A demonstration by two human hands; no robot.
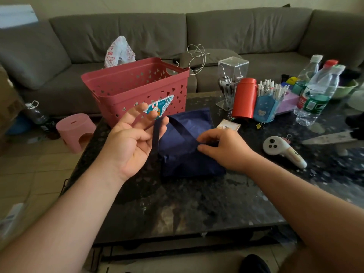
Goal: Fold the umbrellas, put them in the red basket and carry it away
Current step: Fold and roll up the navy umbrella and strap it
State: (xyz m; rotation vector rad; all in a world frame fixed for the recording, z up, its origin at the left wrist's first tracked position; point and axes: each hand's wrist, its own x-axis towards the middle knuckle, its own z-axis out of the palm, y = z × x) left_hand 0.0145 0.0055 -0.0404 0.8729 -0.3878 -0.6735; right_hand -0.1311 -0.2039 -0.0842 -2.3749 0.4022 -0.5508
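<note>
A navy blue folded umbrella [187, 160] lies flat on the dark table [177, 205], just in front of the red basket [136, 89]. My left hand [130, 142] is raised palm up at the umbrella's left edge. A navy strap [156, 138] runs over its thumb, and the index and middle fingers point up toward the basket. My right hand [226, 148] rests on the fabric, its fingertips pinching a fold where the strap crosses the cloth. The basket stands upright at the table's far left corner, and nothing shows inside it.
On the right side of the table stand a red canister [245, 98], a blue pen holder [266, 109], water bottles [315, 93] and a white controller [283, 151]. A knife [331, 138] lies at the far right. A pink stool [75, 131] sits on the floor at left, and a grey sofa [246, 34] is behind.
</note>
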